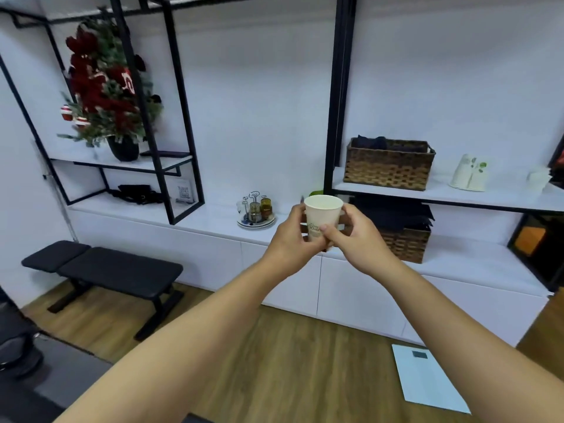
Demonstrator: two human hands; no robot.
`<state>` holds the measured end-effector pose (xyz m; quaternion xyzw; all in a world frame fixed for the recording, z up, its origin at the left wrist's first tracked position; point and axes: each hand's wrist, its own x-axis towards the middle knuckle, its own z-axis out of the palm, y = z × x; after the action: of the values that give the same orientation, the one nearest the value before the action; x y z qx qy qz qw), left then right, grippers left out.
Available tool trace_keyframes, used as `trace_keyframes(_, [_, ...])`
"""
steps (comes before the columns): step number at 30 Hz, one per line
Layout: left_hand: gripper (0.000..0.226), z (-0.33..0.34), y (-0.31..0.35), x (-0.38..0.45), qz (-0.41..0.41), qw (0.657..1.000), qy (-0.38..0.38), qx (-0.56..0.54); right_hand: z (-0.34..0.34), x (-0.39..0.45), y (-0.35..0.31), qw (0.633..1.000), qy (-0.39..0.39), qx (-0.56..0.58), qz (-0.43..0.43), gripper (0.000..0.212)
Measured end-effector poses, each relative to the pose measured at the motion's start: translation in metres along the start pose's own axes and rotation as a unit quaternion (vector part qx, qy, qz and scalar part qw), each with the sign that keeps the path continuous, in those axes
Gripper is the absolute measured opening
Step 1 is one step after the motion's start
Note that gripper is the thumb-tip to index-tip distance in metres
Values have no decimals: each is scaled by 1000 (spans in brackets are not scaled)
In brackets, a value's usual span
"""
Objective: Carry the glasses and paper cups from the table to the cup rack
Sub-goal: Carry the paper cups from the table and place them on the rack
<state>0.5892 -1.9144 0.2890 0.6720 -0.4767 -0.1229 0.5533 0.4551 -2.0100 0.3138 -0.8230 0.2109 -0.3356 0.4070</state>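
Observation:
A cream paper cup (322, 213) with a printed mark is held upright in front of me, above the floor. My left hand (291, 239) grips it from the left and my right hand (354, 239) grips it from the right, thumb across its lower front. Behind it on the white counter (213, 215) stands the wire cup rack (255, 212) on a round plate, with a few glasses on its pegs, some amber. More paper cups (468, 174) stand stacked upside down on the shelf at the right.
A black padded bench (103, 270) stands on the wood floor at the left. Two wicker baskets (389, 164) sit on the right shelving. Black metal shelf frames (183, 117) hold a red decorated plant. A white scale (427, 377) lies on the floor.

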Motion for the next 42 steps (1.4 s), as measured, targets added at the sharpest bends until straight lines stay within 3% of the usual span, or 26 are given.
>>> trace_keyframes(10, [70, 15, -103, 157, -22, 1000, 17, 4, 31, 173, 101, 999, -31, 37, 22, 45])
trace_keyframes(18, [67, -40, -166, 304, -71, 996, 42, 16, 88, 354, 141, 995, -61, 71, 44, 39])
trace_keyframes(21, [61, -61, -188, 342, -88, 994, 48, 39, 116, 404, 156, 995, -54, 70, 38, 44])
trace_keyframes(25, [55, -91, -229, 395, -88, 992, 59, 71, 153, 468, 178, 998, -27, 59, 24, 66])
trace_keyframes(35, [51, -166, -329, 558, -73, 971, 196, 116, 247, 666, 238, 991, -72, -29, -110, 25])
trace_keyframes(39, [58, -190, -363, 625, -92, 964, 225, 105, 277, 748, 250, 982, -104, -69, -140, 19])
trace_keyframes(42, [49, -199, -391, 663, -91, 958, 256, 86, 301, 797, 261, 980, -131, -46, -145, 15])
